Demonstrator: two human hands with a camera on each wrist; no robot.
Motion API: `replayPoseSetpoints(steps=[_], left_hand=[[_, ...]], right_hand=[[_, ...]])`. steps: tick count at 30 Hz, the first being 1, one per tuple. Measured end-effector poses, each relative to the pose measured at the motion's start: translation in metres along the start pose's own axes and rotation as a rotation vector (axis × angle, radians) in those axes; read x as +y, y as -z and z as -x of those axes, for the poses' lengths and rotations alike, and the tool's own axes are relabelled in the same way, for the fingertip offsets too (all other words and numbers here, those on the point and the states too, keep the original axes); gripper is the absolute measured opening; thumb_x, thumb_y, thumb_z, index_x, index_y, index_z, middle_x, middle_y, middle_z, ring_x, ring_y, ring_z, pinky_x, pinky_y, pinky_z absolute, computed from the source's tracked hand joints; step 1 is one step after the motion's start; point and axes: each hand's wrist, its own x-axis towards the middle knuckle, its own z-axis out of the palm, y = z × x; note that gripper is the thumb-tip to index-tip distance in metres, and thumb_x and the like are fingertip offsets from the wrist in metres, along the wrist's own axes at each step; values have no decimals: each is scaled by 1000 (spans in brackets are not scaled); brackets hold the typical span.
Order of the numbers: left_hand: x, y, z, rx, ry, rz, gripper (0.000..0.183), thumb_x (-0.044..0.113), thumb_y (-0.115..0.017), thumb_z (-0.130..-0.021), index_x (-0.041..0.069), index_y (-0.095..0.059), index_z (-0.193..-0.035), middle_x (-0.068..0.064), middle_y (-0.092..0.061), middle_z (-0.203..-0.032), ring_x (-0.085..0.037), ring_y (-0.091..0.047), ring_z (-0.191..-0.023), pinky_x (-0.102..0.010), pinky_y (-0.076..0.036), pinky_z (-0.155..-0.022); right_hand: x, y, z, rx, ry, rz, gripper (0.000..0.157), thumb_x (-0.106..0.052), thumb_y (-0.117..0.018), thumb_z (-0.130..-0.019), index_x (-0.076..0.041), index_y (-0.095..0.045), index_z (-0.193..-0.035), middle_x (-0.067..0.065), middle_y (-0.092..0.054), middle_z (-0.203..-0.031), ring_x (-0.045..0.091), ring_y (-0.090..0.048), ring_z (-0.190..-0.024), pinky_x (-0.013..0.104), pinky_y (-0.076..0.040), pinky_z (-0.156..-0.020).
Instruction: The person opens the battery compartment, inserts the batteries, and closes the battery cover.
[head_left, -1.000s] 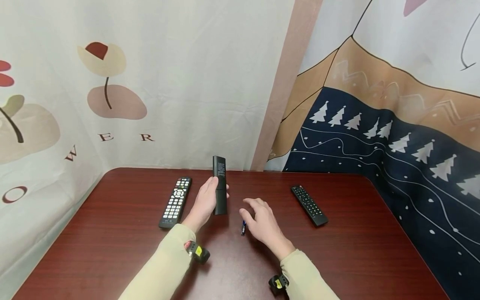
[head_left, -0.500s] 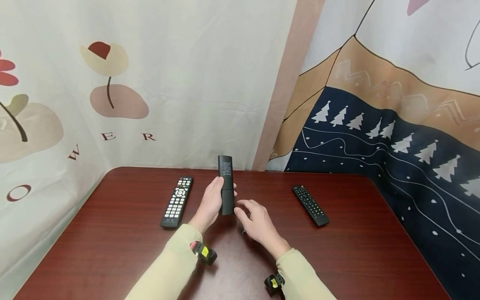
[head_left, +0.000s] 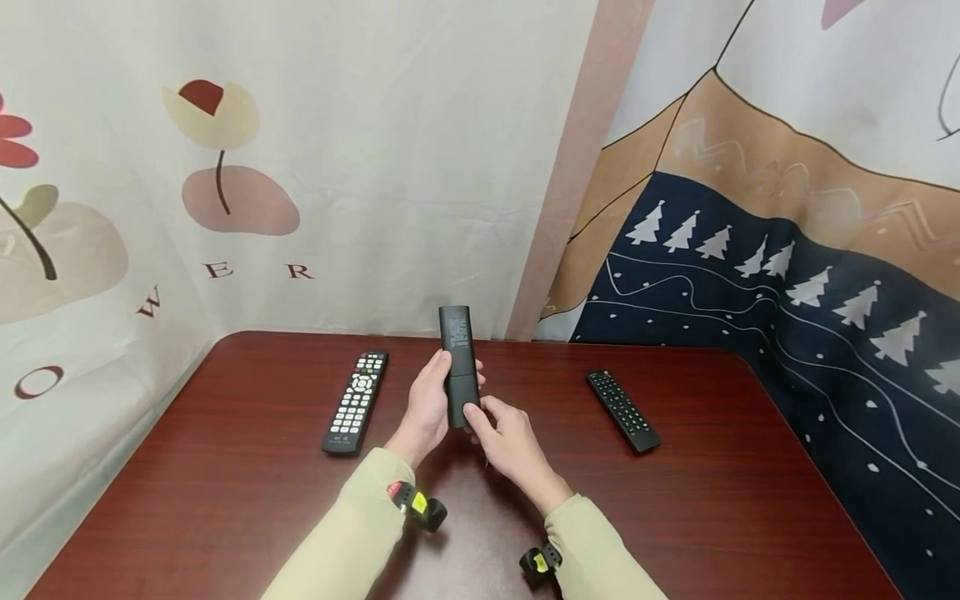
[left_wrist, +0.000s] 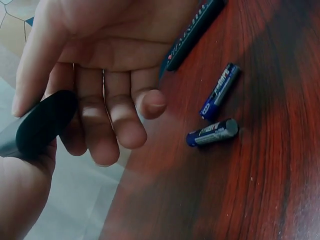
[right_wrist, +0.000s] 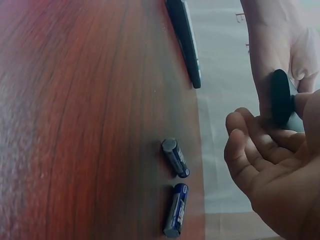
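My left hand (head_left: 426,410) holds a black remote control (head_left: 457,350) above the table, with its button-free back towards me. The thumb lies along its left edge and fingertips show at its right. At the remote's lower end is my right hand (head_left: 516,446), its thumb pressed on the back cover and its forefinger close beneath. The other fingers of that hand curl loosely beside the remote in both wrist views. Below the hands, two blue-and-silver batteries lie on the table in the left wrist view: one battery (left_wrist: 220,91) and another battery (left_wrist: 212,133). The right hand mostly hides them in the head view.
On the reddish-brown table (head_left: 225,500), a remote with white buttons (head_left: 356,404) lies to the left. A smaller black remote (head_left: 622,412) lies to the right. Printed curtains (head_left: 397,167) hang directly behind the table's far edge.
My left hand has moved slightly right with the remote, turning its back more towards me. My right hand has come left and its thumb now touches the remote's lower end.
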Motion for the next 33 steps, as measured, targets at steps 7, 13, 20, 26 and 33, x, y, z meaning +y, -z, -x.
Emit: replayPoseSetpoints(steps=[7, 13, 20, 26, 33], left_hand=[[0, -2, -1, -20, 4, 81, 47, 30, -22, -114, 1, -42, -146, -7, -61, -113, -18, -64, -98, -30, -50, -94], [0, -5, 1, -18, -2, 128, 48, 30, -22, -114, 2, -38, -149, -7, -61, -112, -17, -63, -97, -29, -49, -93], [0, -8, 3, 0, -1, 170, 46, 28, -21, -114, 3, -38, -148, -5, -61, -108, -16, -63, -94, -29, -49, -91], [-2, -7, 2, 9, 1, 181, 47, 29, -21, -114, 3, -37, -150, -4, -62, -108, -16, -63, -95, -28, -49, -91], [-2, -6, 2, 9, 0, 184, 47, 29, -22, -114, 4, -36, -152, -6, -62, -110, -16, -63, -95, -28, -49, -92]], right_hand=[[-2, -3, -2, -31, -100, -178, 37, -33, -55, -108, -2, -67, -94, 11, -70, -71, 24, -65, -54, 31, -53, -49], [-1, -5, -3, -54, -158, -300, 37, -29, -56, -108, 3, -63, -90, 10, -67, -67, 13, -59, -50, 27, -50, -47], [-3, -3, -3, -68, -200, -394, 32, -24, -59, -107, 5, -61, -93, 4, -62, -66, 14, -56, -53, 23, -47, -49], [-4, -2, -3, -78, -202, -391, 30, -23, -59, -106, 4, -61, -95, 2, -60, -66, 12, -55, -54, 25, -47, -50], [-3, 0, -3, -102, -200, -388, 25, -20, -60, -106, 4, -60, -99, 2, -58, -68, 12, -55, -56, 26, -47, -51]])
